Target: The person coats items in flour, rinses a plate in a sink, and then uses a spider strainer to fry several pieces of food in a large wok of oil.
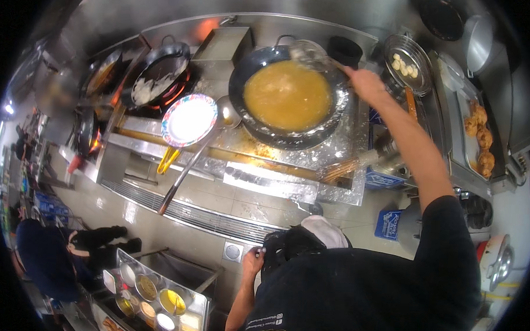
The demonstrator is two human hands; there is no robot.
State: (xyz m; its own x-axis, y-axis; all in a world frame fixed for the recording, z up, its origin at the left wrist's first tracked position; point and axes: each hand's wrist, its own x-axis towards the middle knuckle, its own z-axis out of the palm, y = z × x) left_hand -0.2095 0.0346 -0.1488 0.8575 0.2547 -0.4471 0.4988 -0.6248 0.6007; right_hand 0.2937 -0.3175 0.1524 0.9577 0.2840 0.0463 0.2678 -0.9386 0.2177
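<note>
My right hand (367,85) grips the handle of a wire strainer (309,55), held over the far rim of a big black wok (289,96) full of yellowish-brown liquid. Down by my waist, near a black cloth or apron (284,249), is my left hand (254,260), its fingers curled; whether it holds something is unclear. To the wok's left lie a ladle (228,114) with a long handle and a plate with a coloured rim (189,120), above yellow-handled tongs (168,160). A bamboo wok brush (341,168) rests at the stove's right front.
A smaller wok (156,76) with white food sits over a glowing burner on the left. At right are a steel strainer bowl (407,65) with pale pieces and a tray (467,137) of fried food. Another person (47,258) stands lower left by a cart of ingredient containers (162,293).
</note>
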